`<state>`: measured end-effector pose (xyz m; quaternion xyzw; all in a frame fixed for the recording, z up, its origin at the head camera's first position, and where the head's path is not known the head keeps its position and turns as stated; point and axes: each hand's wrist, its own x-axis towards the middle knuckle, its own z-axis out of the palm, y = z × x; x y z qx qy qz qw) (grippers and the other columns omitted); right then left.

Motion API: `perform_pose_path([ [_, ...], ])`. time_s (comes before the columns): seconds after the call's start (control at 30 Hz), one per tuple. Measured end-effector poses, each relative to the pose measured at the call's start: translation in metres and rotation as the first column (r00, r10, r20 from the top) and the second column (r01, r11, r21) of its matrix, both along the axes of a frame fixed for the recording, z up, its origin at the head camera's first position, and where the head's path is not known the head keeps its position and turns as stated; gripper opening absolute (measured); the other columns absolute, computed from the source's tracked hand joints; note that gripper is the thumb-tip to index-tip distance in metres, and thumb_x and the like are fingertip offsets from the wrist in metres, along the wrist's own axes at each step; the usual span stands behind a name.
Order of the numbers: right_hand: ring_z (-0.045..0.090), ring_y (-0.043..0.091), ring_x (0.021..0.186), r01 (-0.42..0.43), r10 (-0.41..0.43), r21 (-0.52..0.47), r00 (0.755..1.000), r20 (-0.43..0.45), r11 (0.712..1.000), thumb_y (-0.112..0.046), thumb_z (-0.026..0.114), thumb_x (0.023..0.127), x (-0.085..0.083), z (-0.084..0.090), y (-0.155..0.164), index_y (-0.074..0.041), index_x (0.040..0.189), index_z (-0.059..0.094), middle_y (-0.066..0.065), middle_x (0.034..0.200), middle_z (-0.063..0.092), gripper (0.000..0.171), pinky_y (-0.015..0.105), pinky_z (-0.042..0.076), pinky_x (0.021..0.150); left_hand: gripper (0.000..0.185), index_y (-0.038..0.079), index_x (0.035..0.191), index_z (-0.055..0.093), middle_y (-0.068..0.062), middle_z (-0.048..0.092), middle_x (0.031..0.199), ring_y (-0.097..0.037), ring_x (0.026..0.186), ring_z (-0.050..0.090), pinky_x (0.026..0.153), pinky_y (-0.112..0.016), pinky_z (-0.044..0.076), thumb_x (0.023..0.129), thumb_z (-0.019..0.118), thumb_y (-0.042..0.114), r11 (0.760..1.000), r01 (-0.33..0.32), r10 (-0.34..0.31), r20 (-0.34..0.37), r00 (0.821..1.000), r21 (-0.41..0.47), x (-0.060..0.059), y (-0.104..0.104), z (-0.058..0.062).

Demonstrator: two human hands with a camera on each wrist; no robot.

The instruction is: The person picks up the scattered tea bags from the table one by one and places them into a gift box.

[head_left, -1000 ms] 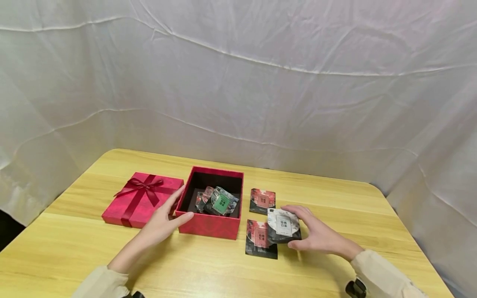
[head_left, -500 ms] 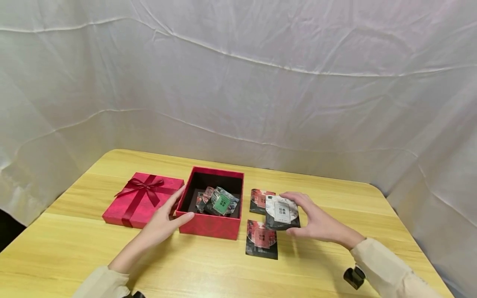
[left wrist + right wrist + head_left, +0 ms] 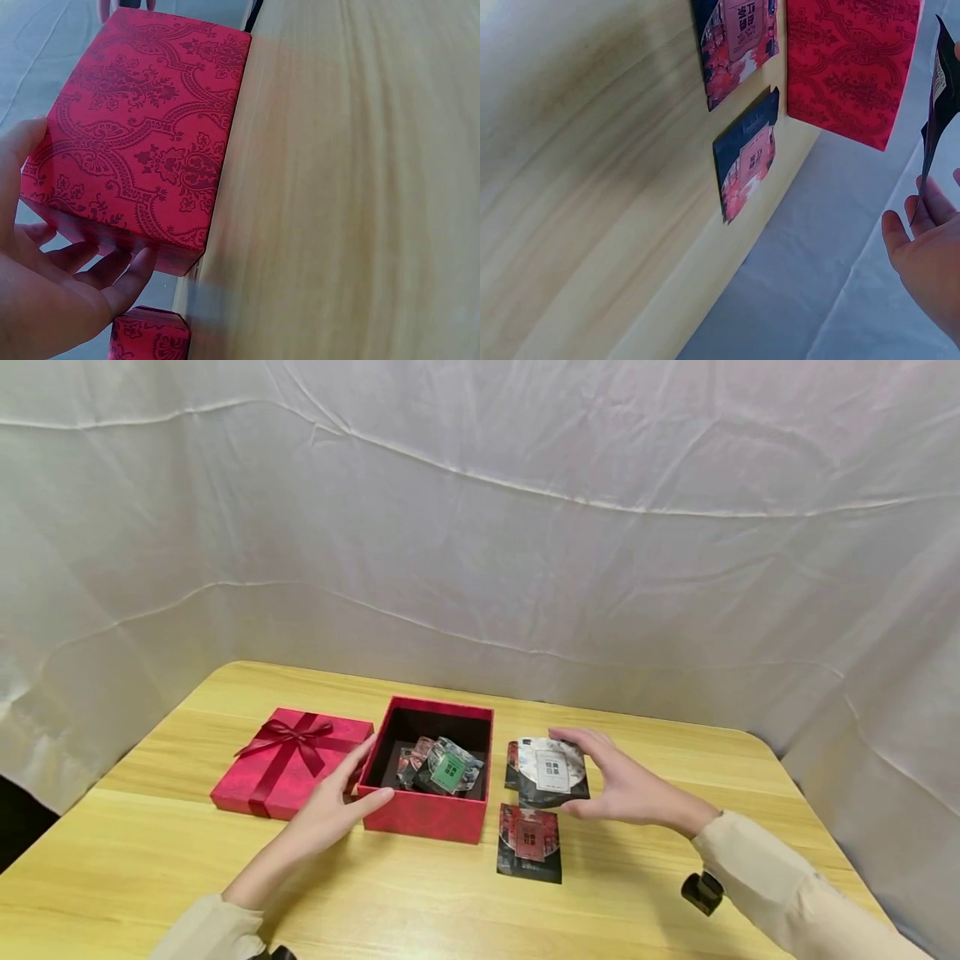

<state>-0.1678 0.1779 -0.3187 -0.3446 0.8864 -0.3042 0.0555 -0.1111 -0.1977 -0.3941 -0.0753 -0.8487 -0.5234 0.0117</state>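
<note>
My right hand (image 3: 633, 785) pinches a white-and-black packet (image 3: 553, 770) with printed characters, held up above the table. In the right wrist view the packet (image 3: 941, 97) shows nearly edge-on between thumb and fingers. My left hand (image 3: 326, 818) holds the near left corner of an uncovered red gift box (image 3: 427, 817), thumb at its front rim and fingers along its left side. Inside the box lie several packets, a green-labelled one (image 3: 448, 772) on top. A red-and-black packet (image 3: 529, 852) lies right of the box; another (image 3: 748, 161) is mostly hidden under the held packet in the head view.
The box's red lid (image 3: 300, 764) with a ribbon bow lies left of the box, close to my left hand. A wooden table (image 3: 420, 902) bears everything. Behind it hangs a pale cloth curtain (image 3: 480, 568).
My right hand has lifted the white-and-black packet and carried it left and away from me, over the far red packet. The near red packet is now uncovered. My left hand stays at the box.
</note>
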Motion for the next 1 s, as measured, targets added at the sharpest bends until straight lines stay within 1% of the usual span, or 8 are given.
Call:
perform_pose_path([
  [0.17,0.038,0.032,0.127,-0.011,0.010,0.014,0.999,0.032,1.000,-0.018,0.080,0.074,-0.003,0.006,-0.011,-0.010,0.148,0.036,0.014,0.144,0.039,0.087,0.060,0.037,0.097,0.081,0.018,0.155,0.022,-0.019,0.025,0.155,-0.042,0.136,0.032,0.103,-0.058,0.034,0.091,0.068,0.035,1.000,-0.001,0.001,-0.002,1.000,0.004,-0.001,0.000,-0.002],
  [0.3,0.038,0.031,0.126,-0.028,0.027,0.013,0.999,0.040,1.000,-0.018,0.080,0.073,-0.007,0.011,-0.019,-0.010,0.148,0.035,0.013,0.145,0.038,0.088,0.059,0.037,0.097,0.080,0.017,0.155,0.022,-0.020,0.026,0.154,-0.042,0.135,0.034,0.102,-0.056,0.036,0.091,0.067,0.033,1.000,0.005,-0.005,-0.008,1.000,0.004,0.000,0.000,0.000],
  [0.47,0.038,0.031,0.124,-0.076,0.075,0.033,0.997,0.025,0.997,-0.021,0.079,0.074,-0.014,0.017,-0.032,-0.008,0.148,0.035,0.014,0.146,0.037,0.087,0.058,0.038,0.097,0.080,0.017,0.155,0.022,-0.020,0.027,0.154,-0.041,0.133,0.037,0.102,-0.055,0.037,0.091,0.068,0.032,1.000,0.002,-0.002,-0.008,1.000,0.005,0.001,0.000,0.002],
  [0.6,0.038,0.027,0.119,-0.102,0.102,0.050,0.995,-0.002,0.994,-0.020,0.079,0.075,-0.019,0.023,-0.041,-0.008,0.148,0.034,0.013,0.142,0.039,0.087,0.053,0.041,0.092,0.080,0.017,0.155,0.022,-0.020,0.028,0.154,-0.040,0.133,0.038,0.102,-0.055,0.037,0.091,0.068,0.032,1.000,-0.001,0.001,-0.009,1.000,0.006,0.001,0.000,0.003],
  [0.7,0.039,0.025,0.114,-0.096,0.096,0.040,0.995,0.001,0.995,-0.019,0.079,0.075,-0.022,0.027,-0.047,-0.009,0.148,0.034,0.012,0.138,0.041,0.087,0.050,0.044,0.088,0.080,0.017,0.155,0.022,-0.020,0.028,0.153,-0.040,0.133,0.038,0.102,-0.055,0.037,0.091,0.068,0.032,1.000,0.003,-0.003,-0.008,1.000,0.009,0.000,0.000,0.003],
  [0.77,0.039,0.025,0.114,-0.085,0.085,0.031,0.996,0.007,0.996,-0.020,0.078,0.075,-0.023,0.028,-0.049,-0.009,0.148,0.035,0.012,0.137,0.041,0.086,0.050,0.044,0.088,0.079,0.017,0.155,0.023,-0.020,0.028,0.154,-0.040,0.134,0.037,0.102,-0.055,0.037,0.091,0.067,0.032,1.000,0.004,-0.004,-0.008,1.000,0.008,0.000,0.000,0.003],
  [1.0,0.043,0.025,0.115,-0.062,0.061,0.040,0.998,0.021,0.997,-0.023,0.078,0.074,-0.025,0.022,-0.060,-0.008,0.147,0.037,0.012,0.139,0.045,0.086,0.051,0.043,0.092,0.080,0.017,0.155,0.022,-0.019,0.026,0.155,-0.041,0.136,0.033,0.103,-0.057,0.034,0.092,0.067,0.033,1.000,0.009,-0.009,0.003,1.000,0.015,0.001,0.000,0.002],
])
